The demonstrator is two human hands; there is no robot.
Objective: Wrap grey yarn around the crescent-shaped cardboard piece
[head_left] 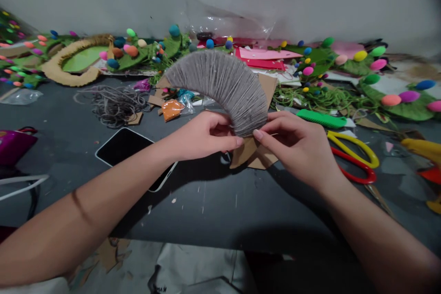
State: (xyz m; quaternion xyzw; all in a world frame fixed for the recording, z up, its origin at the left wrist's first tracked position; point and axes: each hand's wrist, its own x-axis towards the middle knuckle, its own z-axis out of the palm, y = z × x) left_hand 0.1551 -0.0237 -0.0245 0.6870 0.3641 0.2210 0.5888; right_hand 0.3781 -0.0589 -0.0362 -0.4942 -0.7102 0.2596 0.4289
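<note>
A curved cardboard piece wrapped in grey yarn [220, 76] is held up over the dark table, arching to the left. Its lower end is between my two hands. My left hand [206, 138] closes on it from the left, thumb in front and fingers partly hidden behind. On the right, my right hand [296, 142] pinches the edge of the wrapped end with thumb and finger. Bare brown cardboard [245, 152] shows below the yarn. A loose heap of grey yarn [115, 103] lies on the table to the left.
Under my left forearm lies a phone [126, 146]. Red and yellow handled scissors [358, 177], a green cutter [322, 118] and a yellow glue gun [422, 149] lie at the right. Green felt pieces with coloured pompoms [401, 101] line the back, near a tan wrapped curve [57, 71].
</note>
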